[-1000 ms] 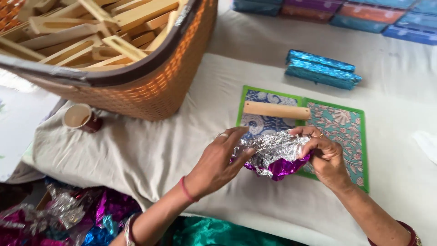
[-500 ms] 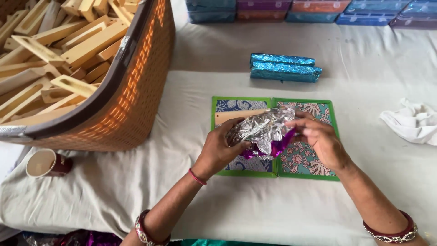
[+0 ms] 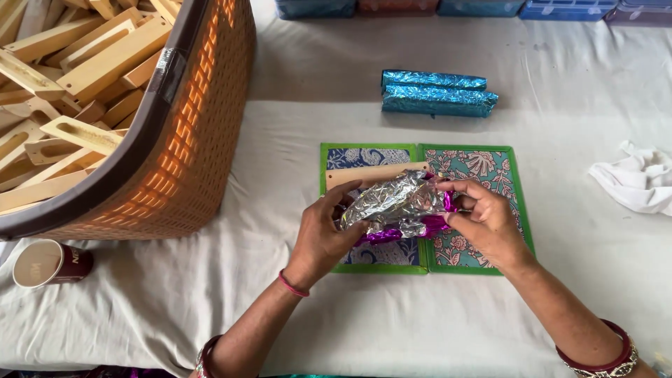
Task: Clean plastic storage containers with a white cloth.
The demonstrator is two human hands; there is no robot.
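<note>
At nine o'clock a paper cup [image 3: 43, 263] is standing beside the orange basket [image 3: 185, 161], which is keeping bare wooden pieces [image 3: 84, 70] within reach. At centre, the left hand [image 3: 323, 234] is clamping the crumpled foil sheet [image 3: 392, 203] while the right hand [image 3: 483, 222] is pinching its purple edge, both working above the green patterned mat [image 3: 483, 164]. Two blue foil-wrapped bars [image 3: 435, 92] are lying at twelve o'clock, a white cloth [image 3: 637, 178] at three; open tablecloth [image 3: 392, 315] is remaining at six.

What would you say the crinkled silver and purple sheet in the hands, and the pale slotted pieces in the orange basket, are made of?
Crinkled silver and purple sheet: likely metallic foil paper, shiny, holding sharp creases. Pale slotted pieces: apparently unfinished wood, matte, with visible grain.
</note>
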